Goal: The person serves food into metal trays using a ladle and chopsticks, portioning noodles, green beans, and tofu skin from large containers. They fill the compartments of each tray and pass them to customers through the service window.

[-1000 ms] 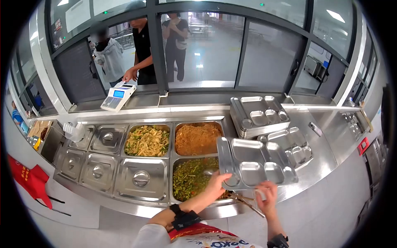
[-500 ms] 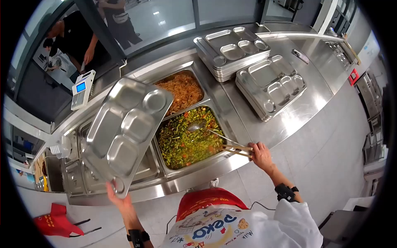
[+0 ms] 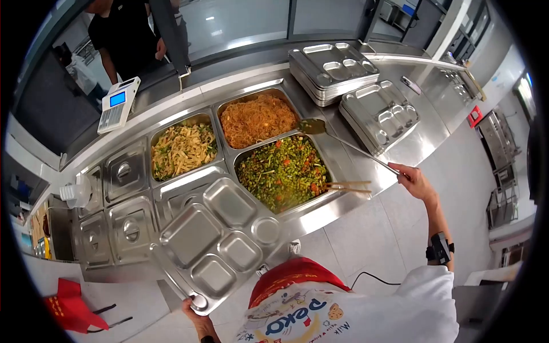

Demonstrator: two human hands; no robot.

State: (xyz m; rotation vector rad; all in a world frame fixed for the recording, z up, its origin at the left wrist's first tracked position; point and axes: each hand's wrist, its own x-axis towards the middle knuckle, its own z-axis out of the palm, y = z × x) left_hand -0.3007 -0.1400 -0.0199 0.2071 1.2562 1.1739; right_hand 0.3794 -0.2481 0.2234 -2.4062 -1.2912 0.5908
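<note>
My left hand [image 3: 198, 318] grips the lower corner of an empty steel compartment tray [image 3: 233, 243], tilted over the counter's front edge. In my right hand [image 3: 414, 180] is the handle end of a long metal spoon [image 3: 366, 154]. The spoon's bowl is raised at the right edge of the noodle pan [image 3: 258, 119], above the back of the pan of green vegetables [image 3: 280, 171]. Wooden chopsticks [image 3: 349, 186] rest on that vegetable pan's right rim. A pan of pale strips with greens [image 3: 183, 148] sits left of the noodles.
Stacked steel trays [image 3: 331, 71] and a second stack [image 3: 380, 117] stand at the back right. Lidded pans [image 3: 130, 228] fill the left. Behind the counter are a device with a blue screen [image 3: 119, 103] and a person in black [image 3: 127, 37]. A phone [image 3: 410, 85] lies far right.
The spoon has come up out of the vegetables towards the noodles. My right hand has moved right and off the chopsticks. The tray has swung down and right, uncovering the pale strips.
</note>
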